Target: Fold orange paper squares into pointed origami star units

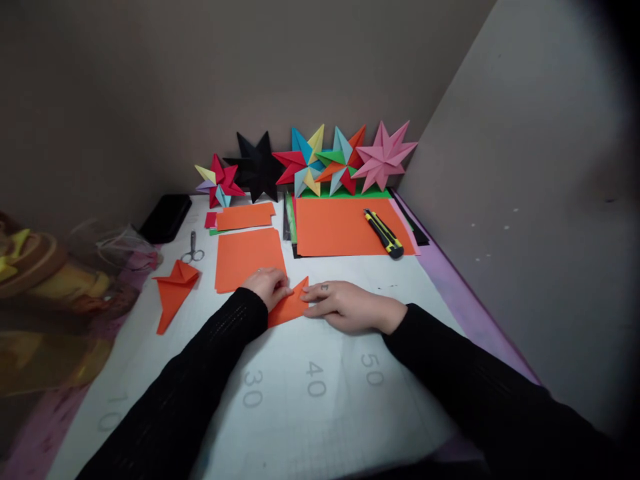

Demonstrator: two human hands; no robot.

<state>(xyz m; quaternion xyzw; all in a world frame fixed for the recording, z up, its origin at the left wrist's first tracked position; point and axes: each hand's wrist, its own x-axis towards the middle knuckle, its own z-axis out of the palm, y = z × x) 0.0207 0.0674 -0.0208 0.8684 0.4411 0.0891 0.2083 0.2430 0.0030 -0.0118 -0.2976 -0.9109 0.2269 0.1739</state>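
Head view, looking down the tabletop [320, 413], which is covered by a pale gridded mat printed with the numbers 30, 40 and 50. At the centre of the frame I see both hands resting on a small folded orange paper [291, 305], a triangular piece whose tip points toward the top of the frame. The left hand [267, 285] lies on the paper's left edge with its fingers curled down onto it, pressing rather than lifting. The right hand [350, 307] lies flat just right of the paper, fingers held together and stretched left so that the fingertips [311, 293] touch the paper's right edge. Both forearms wear black sleeves.

Just above the left hand lies a stack of orange squares [249, 257], partly overlapped by that hand. Higher still is a smaller orange sheet [245, 217]. To the left of centre lies a finished folded orange unit [173, 288], well apart from the hands, with small scissors [193, 248] just above it and a black case [166, 217] at the upper left. Right of centre, a large orange sheet [345, 227] carries a yellow-and-black utility knife [383, 233]. Along the back wall stand five paper stars: a multicoloured small star [219, 180], a black star [256, 167], two multicoloured stars [325, 163] and a pink star [384, 157].
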